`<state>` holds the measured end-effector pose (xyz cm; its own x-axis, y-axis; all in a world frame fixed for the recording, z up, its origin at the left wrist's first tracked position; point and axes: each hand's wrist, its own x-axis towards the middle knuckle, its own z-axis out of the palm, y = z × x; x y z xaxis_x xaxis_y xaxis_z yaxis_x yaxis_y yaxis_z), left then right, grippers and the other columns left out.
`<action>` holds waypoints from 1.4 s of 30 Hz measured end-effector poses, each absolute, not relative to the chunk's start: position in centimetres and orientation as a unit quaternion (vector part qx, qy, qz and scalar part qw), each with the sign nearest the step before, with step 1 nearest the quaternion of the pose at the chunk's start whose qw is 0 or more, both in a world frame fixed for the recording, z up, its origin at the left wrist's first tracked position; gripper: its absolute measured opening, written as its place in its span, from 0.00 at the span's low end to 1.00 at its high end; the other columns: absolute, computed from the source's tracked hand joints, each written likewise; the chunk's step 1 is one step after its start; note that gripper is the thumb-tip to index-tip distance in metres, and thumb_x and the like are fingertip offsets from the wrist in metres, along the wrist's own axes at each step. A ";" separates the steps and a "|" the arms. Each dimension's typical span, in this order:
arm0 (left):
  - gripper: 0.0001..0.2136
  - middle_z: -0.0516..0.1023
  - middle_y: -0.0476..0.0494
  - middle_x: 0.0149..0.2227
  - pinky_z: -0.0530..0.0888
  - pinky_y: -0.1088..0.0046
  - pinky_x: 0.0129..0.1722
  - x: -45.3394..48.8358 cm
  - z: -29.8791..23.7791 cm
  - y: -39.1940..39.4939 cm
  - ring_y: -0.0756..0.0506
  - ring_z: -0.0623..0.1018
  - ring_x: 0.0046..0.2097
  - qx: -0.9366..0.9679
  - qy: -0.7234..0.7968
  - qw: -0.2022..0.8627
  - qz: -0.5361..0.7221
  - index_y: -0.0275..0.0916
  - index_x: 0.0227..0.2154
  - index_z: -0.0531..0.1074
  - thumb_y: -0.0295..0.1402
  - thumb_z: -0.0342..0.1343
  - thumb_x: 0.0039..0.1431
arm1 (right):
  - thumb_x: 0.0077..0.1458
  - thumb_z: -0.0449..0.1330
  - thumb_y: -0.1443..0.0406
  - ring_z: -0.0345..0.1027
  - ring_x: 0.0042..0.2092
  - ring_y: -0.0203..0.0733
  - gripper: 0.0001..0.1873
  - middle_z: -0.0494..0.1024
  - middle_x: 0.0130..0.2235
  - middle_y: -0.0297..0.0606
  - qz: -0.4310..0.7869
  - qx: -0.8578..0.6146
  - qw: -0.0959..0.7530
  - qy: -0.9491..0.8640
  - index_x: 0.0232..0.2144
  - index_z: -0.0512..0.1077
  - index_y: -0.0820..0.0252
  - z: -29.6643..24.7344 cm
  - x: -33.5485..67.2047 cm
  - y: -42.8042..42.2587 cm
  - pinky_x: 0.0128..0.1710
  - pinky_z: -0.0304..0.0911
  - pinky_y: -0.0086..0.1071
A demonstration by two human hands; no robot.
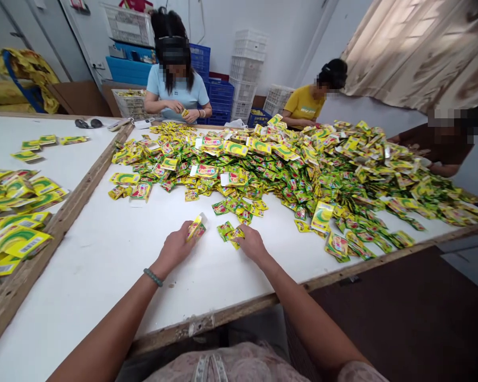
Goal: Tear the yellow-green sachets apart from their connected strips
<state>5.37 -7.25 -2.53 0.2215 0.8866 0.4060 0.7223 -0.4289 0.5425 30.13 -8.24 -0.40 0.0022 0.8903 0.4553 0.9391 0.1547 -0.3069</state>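
My left hand (178,245) is closed around a small stack of yellow-green sachets (195,227), held upright on the white table (115,265). My right hand (252,243) pinches one or two loose sachets (231,233) lying flat just right of the stack. A beaded bracelet (153,277) is on my left wrist. Beyond both hands spreads a large heap of the same yellow, green and red sachets (302,164), covering the far and right part of the table.
A second white table (63,159) at the left holds larger yellow packets (16,239), beyond a wooden edge strip (63,217). Three other people work at the far and right sides. Plastic crates (245,69) are stacked along the back wall.
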 end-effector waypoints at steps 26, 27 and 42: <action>0.18 0.79 0.44 0.34 0.68 0.77 0.30 6.0 -5.6 -9.3 0.49 0.75 0.30 0.571 0.231 0.669 0.415 0.34 0.40 0.73 0.39 0.62 0.46 | 0.39 0.65 0.64 0.60 0.28 0.33 0.09 0.68 0.25 0.30 0.214 -0.506 0.334 -0.766 0.26 0.72 0.61 -0.4 25.8 -8.8 0.27 0.54 0.26; 0.19 0.79 0.44 0.34 0.68 0.77 0.30 6.1 -5.7 -9.3 0.50 0.75 0.30 0.563 0.228 0.676 0.418 0.34 0.41 0.73 0.38 0.62 0.46 | 0.39 0.65 0.63 0.60 0.28 0.33 0.11 0.68 0.25 0.30 0.212 -0.511 0.340 -0.760 0.28 0.71 0.60 -0.4 25.8 -8.8 0.27 0.55 0.26; 0.27 0.79 0.44 0.33 0.68 0.76 0.28 5.7 -5.5 -8.6 0.49 0.75 0.29 0.469 0.268 0.670 0.510 0.34 0.43 0.69 0.36 0.66 0.38 | 0.45 0.60 0.58 0.62 0.32 0.39 0.13 0.68 0.28 0.35 0.052 -0.646 0.316 -0.693 0.31 0.65 0.59 -0.4 26.8 -6.5 0.30 0.55 0.29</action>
<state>5.74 -8.63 -5.49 0.3373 0.9337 0.1199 -0.4315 0.0402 0.9012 26.75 -6.48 -0.38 0.0328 0.9283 0.3705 0.8623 0.1611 -0.4801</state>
